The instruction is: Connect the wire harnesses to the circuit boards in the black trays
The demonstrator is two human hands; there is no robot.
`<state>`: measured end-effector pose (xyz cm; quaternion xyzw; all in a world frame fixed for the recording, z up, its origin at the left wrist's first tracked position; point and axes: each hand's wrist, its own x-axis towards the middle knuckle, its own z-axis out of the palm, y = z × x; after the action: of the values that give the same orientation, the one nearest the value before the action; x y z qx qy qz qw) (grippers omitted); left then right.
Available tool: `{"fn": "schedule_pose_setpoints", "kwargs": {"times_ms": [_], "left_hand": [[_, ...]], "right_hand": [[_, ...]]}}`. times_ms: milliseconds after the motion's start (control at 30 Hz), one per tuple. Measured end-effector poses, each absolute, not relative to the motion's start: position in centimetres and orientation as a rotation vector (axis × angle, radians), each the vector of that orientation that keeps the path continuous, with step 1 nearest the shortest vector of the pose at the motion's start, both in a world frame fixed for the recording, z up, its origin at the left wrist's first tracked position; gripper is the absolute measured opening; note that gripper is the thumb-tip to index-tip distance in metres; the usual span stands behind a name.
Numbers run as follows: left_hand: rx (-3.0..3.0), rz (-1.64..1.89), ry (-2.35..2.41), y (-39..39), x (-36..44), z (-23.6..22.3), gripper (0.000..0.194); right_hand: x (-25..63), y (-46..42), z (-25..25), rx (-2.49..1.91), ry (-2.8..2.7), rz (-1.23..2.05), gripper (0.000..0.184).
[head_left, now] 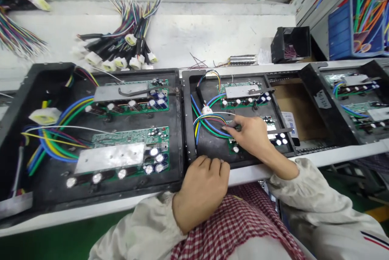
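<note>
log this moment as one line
right hand: at coloured wires by circuit board | left hand: at front edge of black tray | behind tray: wire bundle

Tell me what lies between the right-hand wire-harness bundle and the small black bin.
In the head view, left to right: thin dark-red wires, silver-and-black strips and a whitish sheet, all on the white bench.

Off-wht slvs (316, 195), maroon/wht chkd apron (225, 227), dk/red slv stripes (375, 240)

Matt tray (189, 130), smooth metal plate (238, 91) (dullish), cloth apron (219, 231)
</note>
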<state>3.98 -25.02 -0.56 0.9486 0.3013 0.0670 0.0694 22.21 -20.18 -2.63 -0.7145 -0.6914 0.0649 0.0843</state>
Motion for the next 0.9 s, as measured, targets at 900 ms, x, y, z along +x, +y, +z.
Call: {"fn": "schedule_pose_setpoints", "kwargs": {"times_ms": [900], "left_hand": [[2.809,0.47,0.839,-25.0,2.8,-1.2,0.023]], "right_hand": [[21.3,-19.7,-0.8,-2.26,-1.906,0.497,0.019]]}}
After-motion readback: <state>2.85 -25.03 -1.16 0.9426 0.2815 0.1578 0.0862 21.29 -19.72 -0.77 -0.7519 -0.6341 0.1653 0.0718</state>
